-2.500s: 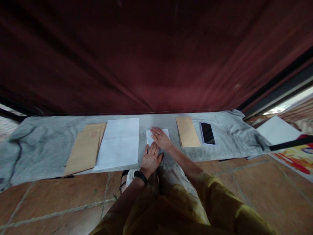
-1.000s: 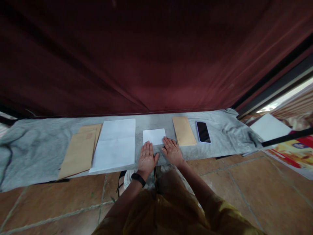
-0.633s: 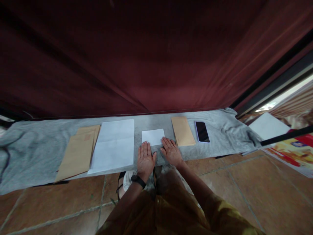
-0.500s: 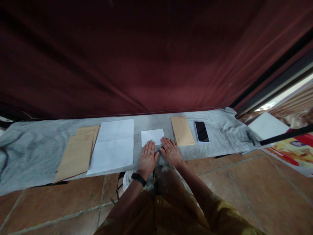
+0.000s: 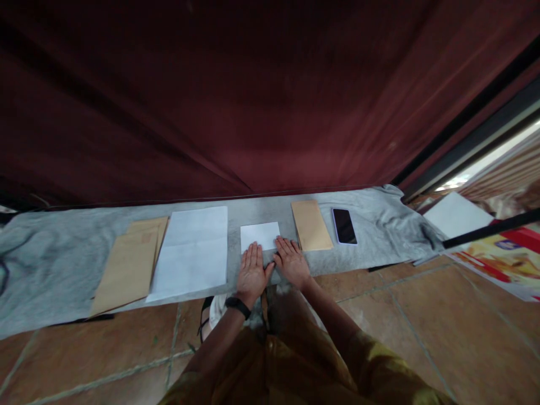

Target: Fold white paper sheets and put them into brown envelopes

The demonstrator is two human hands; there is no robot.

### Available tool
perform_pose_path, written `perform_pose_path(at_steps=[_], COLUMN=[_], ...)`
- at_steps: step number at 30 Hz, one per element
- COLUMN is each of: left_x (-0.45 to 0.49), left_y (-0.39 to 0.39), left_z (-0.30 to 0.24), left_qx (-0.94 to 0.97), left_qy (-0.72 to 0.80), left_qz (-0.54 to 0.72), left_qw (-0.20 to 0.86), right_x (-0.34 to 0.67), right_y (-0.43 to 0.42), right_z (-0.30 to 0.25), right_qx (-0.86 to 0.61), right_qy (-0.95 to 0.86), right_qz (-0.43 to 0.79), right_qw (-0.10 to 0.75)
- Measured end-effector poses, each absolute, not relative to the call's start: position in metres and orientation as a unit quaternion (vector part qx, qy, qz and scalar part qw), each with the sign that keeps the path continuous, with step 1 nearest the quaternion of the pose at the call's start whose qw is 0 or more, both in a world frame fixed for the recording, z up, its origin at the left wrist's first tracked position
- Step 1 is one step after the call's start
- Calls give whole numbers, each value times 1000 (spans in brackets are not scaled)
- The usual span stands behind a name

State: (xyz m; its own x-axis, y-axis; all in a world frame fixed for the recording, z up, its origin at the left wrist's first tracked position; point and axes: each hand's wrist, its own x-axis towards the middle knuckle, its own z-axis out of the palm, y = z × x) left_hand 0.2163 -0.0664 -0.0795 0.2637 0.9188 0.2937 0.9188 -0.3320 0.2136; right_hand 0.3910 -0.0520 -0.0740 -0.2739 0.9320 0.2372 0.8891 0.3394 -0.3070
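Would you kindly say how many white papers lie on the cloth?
2 visible: small paper at the left hand and right hand, large paper further left; more may be underneath.

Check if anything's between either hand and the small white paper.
Nothing visible. The left hand has its fingers over the near edge of the small white paper; the right hand's reach its near right corner. The large white paper lies left, brown envelopes right.
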Motion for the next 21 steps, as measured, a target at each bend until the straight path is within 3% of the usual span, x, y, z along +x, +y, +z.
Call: perform_pose_path(at_steps=[21], left_x=[219], left_y=[-69], left_z=[-74], left_qx=[792], left_qy=[587], left_qz=[167], left_qw=[-12], right_x=[391], right_y=[-55], right_z=[-69], right_qx=[-574], right_qy=[-795], right_qz=[40], right_qw=[193])
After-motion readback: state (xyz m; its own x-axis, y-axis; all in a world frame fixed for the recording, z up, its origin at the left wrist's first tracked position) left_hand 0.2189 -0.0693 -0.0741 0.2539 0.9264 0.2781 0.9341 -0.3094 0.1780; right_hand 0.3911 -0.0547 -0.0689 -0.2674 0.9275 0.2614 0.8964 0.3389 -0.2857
